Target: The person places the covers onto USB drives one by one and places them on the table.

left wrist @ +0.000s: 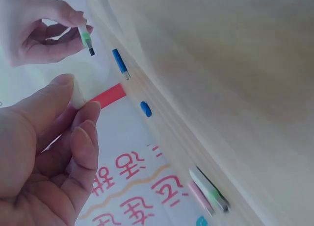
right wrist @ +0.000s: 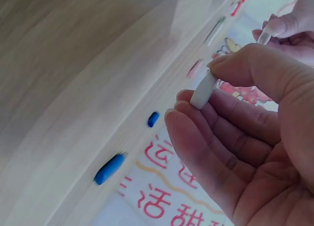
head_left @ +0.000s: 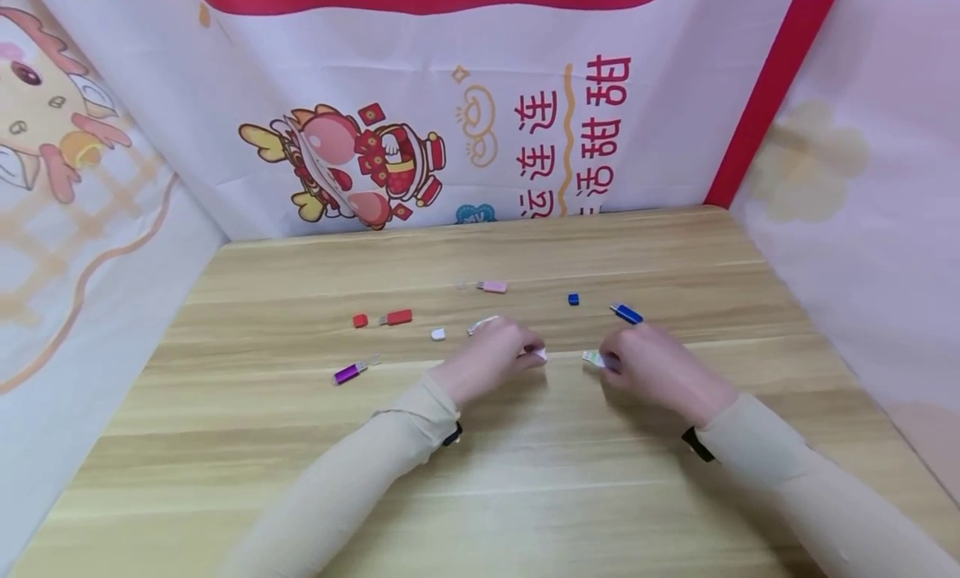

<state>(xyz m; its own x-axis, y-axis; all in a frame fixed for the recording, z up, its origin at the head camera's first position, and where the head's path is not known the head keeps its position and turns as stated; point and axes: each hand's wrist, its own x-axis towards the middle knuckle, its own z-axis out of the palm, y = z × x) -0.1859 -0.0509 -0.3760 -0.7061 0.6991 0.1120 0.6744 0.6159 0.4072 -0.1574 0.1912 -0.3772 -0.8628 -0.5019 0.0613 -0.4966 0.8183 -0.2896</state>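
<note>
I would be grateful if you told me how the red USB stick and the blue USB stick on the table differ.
The red USB stick lies left of both hands, the blue USB stick just beyond the right hand. The red one lies nearly level across the table; the blue one lies slanted. Each has a small cap of its colour lying apart: red cap, blue cap.

A makeshift recording booth rather than a lived-in room: a pale wooden table (head_left: 525, 478) is boxed in far, left and right by hung cartoon-printed banners (head_left: 390, 145) with red Chinese lettering (head_left: 573, 137) at the far side.
</note>
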